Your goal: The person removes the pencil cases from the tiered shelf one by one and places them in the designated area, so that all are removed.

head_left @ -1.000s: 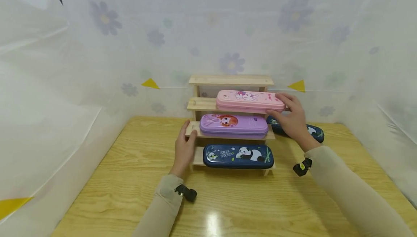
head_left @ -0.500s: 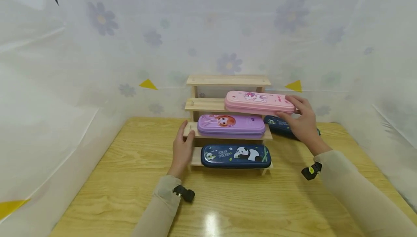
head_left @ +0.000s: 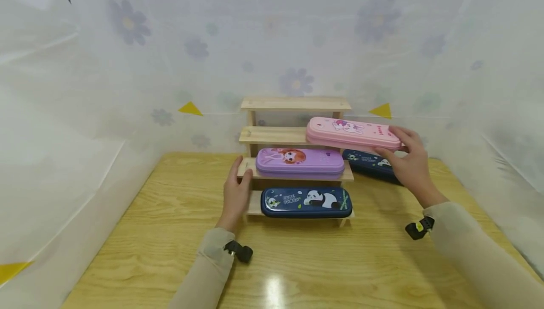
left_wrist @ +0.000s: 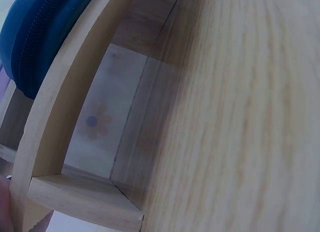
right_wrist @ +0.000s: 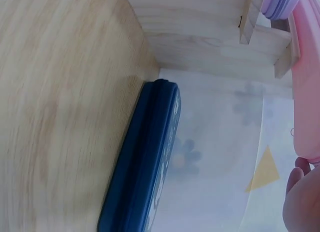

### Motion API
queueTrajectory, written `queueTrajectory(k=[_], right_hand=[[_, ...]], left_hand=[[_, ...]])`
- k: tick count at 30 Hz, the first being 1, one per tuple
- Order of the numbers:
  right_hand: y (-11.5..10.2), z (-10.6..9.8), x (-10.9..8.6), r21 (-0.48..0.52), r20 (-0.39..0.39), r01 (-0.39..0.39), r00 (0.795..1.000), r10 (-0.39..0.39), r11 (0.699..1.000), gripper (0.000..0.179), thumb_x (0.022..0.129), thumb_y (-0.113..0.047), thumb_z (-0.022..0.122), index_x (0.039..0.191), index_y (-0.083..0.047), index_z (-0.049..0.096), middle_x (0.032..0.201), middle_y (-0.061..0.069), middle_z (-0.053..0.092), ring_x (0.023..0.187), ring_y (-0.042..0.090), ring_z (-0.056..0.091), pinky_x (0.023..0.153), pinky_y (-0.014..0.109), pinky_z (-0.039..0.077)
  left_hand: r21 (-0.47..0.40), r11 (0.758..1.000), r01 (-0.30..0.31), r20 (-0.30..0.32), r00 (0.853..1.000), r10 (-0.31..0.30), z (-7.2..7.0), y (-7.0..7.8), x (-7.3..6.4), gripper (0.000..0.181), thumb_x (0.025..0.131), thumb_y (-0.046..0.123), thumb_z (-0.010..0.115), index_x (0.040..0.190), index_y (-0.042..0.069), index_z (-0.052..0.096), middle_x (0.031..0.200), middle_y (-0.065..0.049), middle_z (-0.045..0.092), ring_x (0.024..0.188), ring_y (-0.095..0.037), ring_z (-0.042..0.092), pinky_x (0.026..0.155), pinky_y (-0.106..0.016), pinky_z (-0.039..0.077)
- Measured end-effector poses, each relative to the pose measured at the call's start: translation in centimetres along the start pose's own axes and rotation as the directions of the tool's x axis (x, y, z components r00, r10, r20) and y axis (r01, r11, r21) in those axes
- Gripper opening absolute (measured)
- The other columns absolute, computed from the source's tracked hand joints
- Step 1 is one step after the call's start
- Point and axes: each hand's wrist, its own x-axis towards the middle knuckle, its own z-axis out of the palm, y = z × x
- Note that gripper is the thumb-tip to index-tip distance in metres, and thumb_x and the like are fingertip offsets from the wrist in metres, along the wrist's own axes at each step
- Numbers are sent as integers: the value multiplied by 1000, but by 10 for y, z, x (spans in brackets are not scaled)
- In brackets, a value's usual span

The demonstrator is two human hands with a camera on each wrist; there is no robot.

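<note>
Now we hold our left hand (head_left: 235, 194) on the left end of the wooden rack (head_left: 272, 135), with the thumb hooked over the second step from the bottom, just as it was a second ago. Next to it, the purple case (head_left: 300, 161) lies flat on that same step, and the panda case (head_left: 306, 202) lies on the bottom step; neither one has moved. Further right, our right hand (head_left: 410, 163) grips the right end of the pink case (head_left: 353, 133), fingers on top and thumb below. A second ago this pink case lay flat on the third step. We have since pulled it to the right, so only its left end is over the step, and most of it hangs out in the air past the rack, tipped a little. Under it, behind our right hand, another dark blue case (head_left: 370, 164) lies on the table beside the rack; the right wrist view shows it too (right_wrist: 142, 162). The rack stands on a light wooden table (head_left: 148, 233) with a shiny spot near the front edge. All around the table hangs a white sheet (head_left: 85, 87) with pale flowers and small yellow and dark triangles.
</note>
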Motion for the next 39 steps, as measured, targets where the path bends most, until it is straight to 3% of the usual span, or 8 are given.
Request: queueTrajectory(k=[16,22,31,39], right_hand=[[19,-35,-13,-21,-71,-28,997,26,999,62,85,-6,78,142,-12,55,137,10,47,113,4,42,82,7,39],[23,-44,-20,-33,-101,-85,992,81,996,62,86,-11,77,143,-12,54,136,5,47,113,4,43,84,6,39],[32,-52,-31,-31,-133,-149,981,144,988,63,87,-10,76,144,-11,52,138,8,47,113,3,44,86,3,40],[41,-58,-42,-58,-159,-220,965,209,974,64,88,-15,76,146,-13,50,137,6,47,113,3,45,89,4,39]], left_hand=[[-8,1000,0,4,1000,0,1,-1,0,55,103,37,50,154,22,36,155,3,37,143,-20,31,117,-43,24],[0,1000,-1,1,1000,1,-1,-2,0,55,102,38,51,153,21,37,154,2,39,142,-22,33,116,-45,26],[5,1000,-2,-4,1000,2,-3,-2,0,56,102,37,52,153,19,38,154,2,39,141,-22,34,115,-45,27],[20,1000,8,-9,1000,-8,-5,-3,1,55,102,39,51,153,23,38,153,2,40,141,-20,34,115,-44,27]])
